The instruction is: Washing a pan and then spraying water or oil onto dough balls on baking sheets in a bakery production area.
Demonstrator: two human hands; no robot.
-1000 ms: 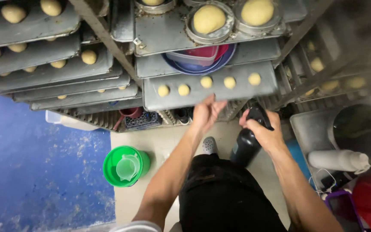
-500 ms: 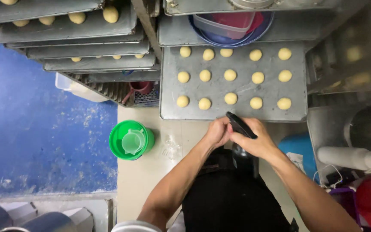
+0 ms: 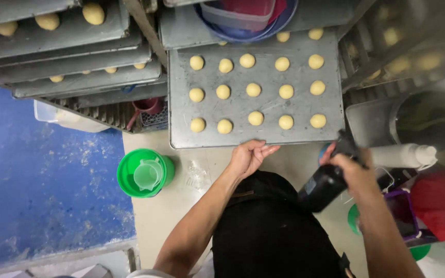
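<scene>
Tray [image 3: 233,136] slid out further — left hand [image 3: 248,157], spray bottle [image 3: 323,188]

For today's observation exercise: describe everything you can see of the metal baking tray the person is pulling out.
The baking tray is a flat, dull grey metal sheet with a low rim, scuffed and floury. It lies level, partly out of the rack, carrying rows of small round dough balls. The left hand grips its near edge.
</scene>
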